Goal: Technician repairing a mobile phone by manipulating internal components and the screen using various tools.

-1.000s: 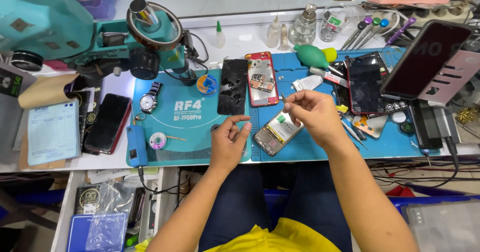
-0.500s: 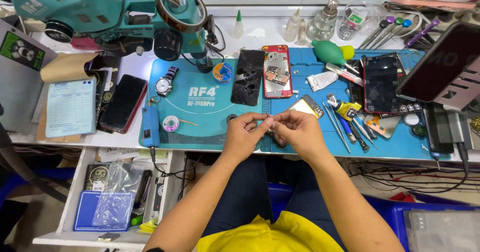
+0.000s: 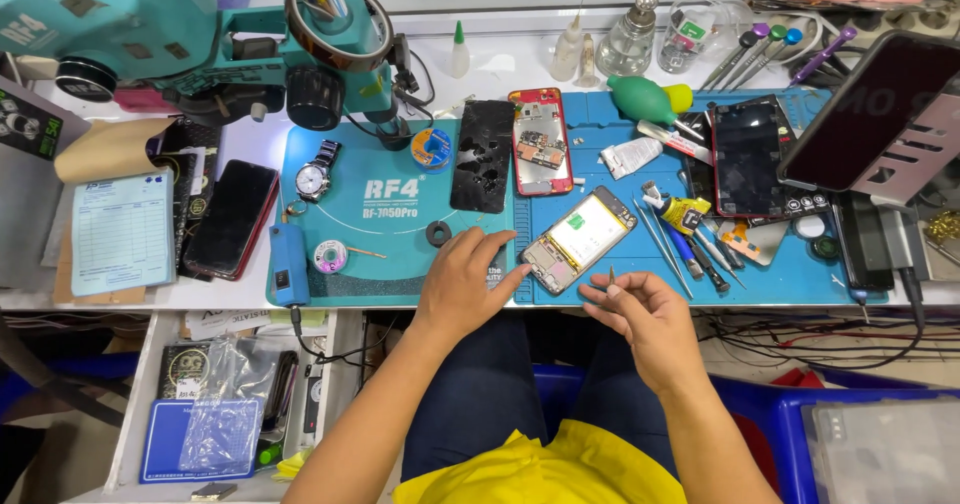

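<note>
Now apart, no longer meeting over the opened phone point(image 3: 578, 240). Left hand point(image 3: 468, 282) flat on the blue mat point(image 3: 400, 204), fingers spread and empty, fingertips touching the phone's lower corner. Right hand point(image 3: 645, 309) drawn back to the counter point(image 3: 130, 299) edge, fingers pinched on a thin tool point(image 3: 612, 275), tip upward, just clear of the phone. Phone tilted, back off, yellow battery showing, lying near the mat's front edge. Likely a pause between 2 steps of repair.
</note>
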